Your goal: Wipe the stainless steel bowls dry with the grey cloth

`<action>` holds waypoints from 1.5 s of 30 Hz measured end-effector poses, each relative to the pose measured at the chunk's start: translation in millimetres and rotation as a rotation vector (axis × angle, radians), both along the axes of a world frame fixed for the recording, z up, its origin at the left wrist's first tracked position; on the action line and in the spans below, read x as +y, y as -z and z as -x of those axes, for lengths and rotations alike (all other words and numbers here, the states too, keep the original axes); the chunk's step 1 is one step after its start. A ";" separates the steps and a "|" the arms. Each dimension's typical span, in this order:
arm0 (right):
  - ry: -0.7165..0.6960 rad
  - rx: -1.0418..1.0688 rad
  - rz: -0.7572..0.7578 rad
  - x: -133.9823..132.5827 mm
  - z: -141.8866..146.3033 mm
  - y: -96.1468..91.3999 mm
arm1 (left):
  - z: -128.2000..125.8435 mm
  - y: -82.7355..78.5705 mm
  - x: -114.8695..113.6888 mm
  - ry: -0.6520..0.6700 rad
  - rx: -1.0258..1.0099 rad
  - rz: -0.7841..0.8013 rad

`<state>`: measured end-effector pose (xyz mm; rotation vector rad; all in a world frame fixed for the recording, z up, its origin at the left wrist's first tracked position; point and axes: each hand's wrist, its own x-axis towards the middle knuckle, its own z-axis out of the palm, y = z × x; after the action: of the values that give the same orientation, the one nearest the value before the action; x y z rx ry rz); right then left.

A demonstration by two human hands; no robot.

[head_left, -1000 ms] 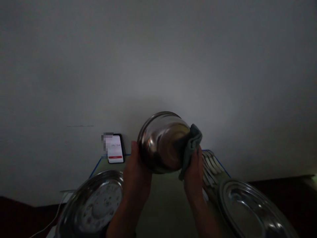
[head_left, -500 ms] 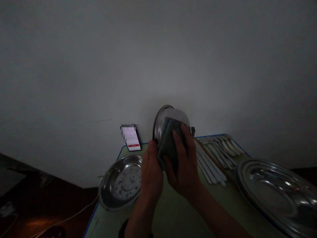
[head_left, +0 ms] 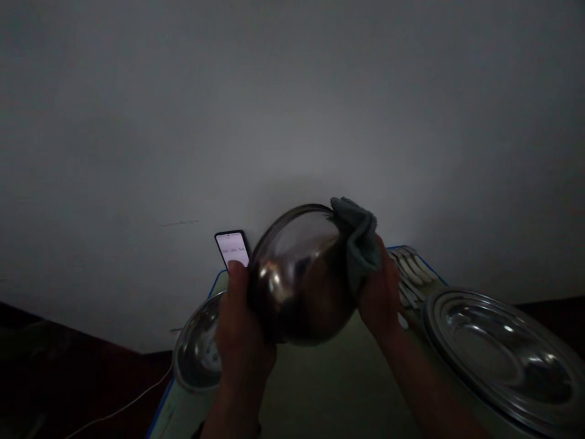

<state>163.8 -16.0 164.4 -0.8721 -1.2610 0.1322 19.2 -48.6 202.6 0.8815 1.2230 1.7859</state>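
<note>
I hold a shiny steel bowl (head_left: 301, 277) up in front of me, its rounded outside facing the camera. My left hand (head_left: 241, 332) grips its left rim, fingers wrapped behind. My right hand (head_left: 378, 291) is closed on a grey cloth (head_left: 359, 238) and presses it against the bowl's right edge. The bowl hangs above a pale green table (head_left: 315, 390).
A steel bowl (head_left: 197, 350) sits at the table's left, a large steel tray (head_left: 498, 360) at the right. Several spoons (head_left: 411, 268) lie in a row behind my right hand. A lit phone (head_left: 232, 249) leans against the grey wall. A white cable (head_left: 119, 410) trails off left.
The bowl has turned so its outside faces me. My right hand with the cloth moved from the bowl's front to its right edge.
</note>
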 end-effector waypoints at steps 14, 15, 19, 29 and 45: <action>0.125 -0.444 -0.101 -28.9 47.8 16.1 | -13.0 9.6 3.3 0.146 -0.544 0.047; 0.142 -0.466 -0.117 -29.1 49.0 17.0 | -16.8 9.3 1.7 0.130 -0.575 0.074; 0.149 -0.427 -0.166 -18.7 48.7 28.0 | -24.8 6.3 -1.2 0.059 -0.634 0.108; 0.052 0.064 0.096 12.9 12.0 27.4 | -13.6 13.1 15.7 -0.075 -0.361 0.194; 0.042 -0.346 0.000 -17.6 28.6 5.7 | -4.9 11.0 8.7 0.279 0.326 0.057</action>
<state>135.2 -33.6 158.7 -0.9474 -1.5620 -0.0560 24.1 -39.9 191.6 1.2793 1.2717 1.4157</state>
